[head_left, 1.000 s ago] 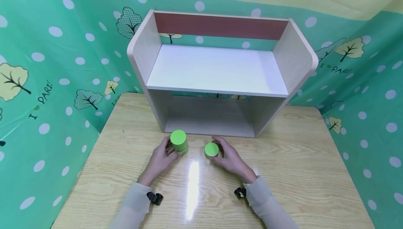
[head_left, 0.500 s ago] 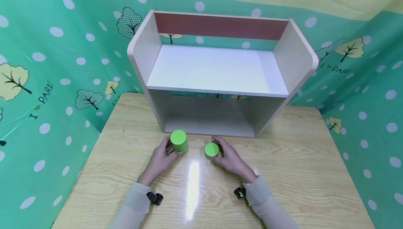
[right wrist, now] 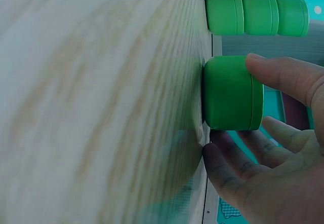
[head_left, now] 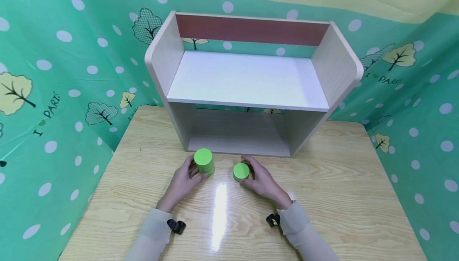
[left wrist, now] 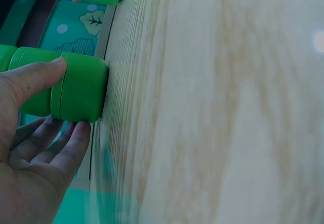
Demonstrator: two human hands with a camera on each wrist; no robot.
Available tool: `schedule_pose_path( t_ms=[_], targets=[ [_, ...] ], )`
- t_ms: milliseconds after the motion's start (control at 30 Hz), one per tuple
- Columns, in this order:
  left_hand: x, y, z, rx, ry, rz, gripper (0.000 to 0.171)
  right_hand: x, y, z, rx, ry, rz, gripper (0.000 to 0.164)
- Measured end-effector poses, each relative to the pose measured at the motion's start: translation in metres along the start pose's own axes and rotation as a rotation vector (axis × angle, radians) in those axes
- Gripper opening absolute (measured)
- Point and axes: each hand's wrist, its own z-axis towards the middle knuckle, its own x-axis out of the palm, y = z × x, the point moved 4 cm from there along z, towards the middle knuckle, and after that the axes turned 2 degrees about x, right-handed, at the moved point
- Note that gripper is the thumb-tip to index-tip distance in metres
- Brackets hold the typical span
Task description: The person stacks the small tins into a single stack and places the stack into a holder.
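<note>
A stack of three green round lidded tins (head_left: 203, 158) stands upright on the table near the shelf's front edge. My left hand (head_left: 180, 184) grips the stack from its left, thumb (left wrist: 43, 77) on the near side and fingers round the other. To the right is a single green tin (right wrist: 229, 93), also upright on the table. My right hand (head_left: 264, 182) holds it from the right, the thumb (right wrist: 273, 72) against its lid edge and the other fingers curved round the far side. The stack and the single tin stand apart.
Behind the tins stands a pale two-tier shelf (head_left: 247, 79) with a brown back rail (head_left: 251, 29). The wooden table (head_left: 340, 197) reaches out on both sides. A green dotted curtain (head_left: 53, 133) hangs behind and along the sides.
</note>
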Motion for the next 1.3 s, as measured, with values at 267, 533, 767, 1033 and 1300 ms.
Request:
schedule_pose_path(
  t_ms=[267,533,767,1033,1300],
  targets=[
    [-0.001,-0.0006,-0.0014,0.004,-0.008,-0.02,0.076,-0.0005,0.0023,-0.0012,0.015,-0.001,0.023,0.082],
    [-0.0005,-0.0013,-0.0023,0.002,-0.006,-0.002,0.078,-0.0014,0.0035,-0.0017,0.022,-0.003,0.035,0.08],
    [-0.0004,-0.0022,-0.0009,0.003,-0.002,0.022,0.078,-0.0015,0.0048,-0.001,0.013,-0.007,0.036,0.079],
    [-0.0002,-0.0032,-0.0015,-0.002,0.002,-0.01,0.078,-0.0009,0.0052,-0.0001,0.009,-0.008,0.028,0.079],
    [-0.0002,-0.003,-0.0015,0.007,0.0,-0.022,0.079,-0.0003,0.0064,-0.0007,-0.001,-0.016,0.028,0.078]
  ],
)
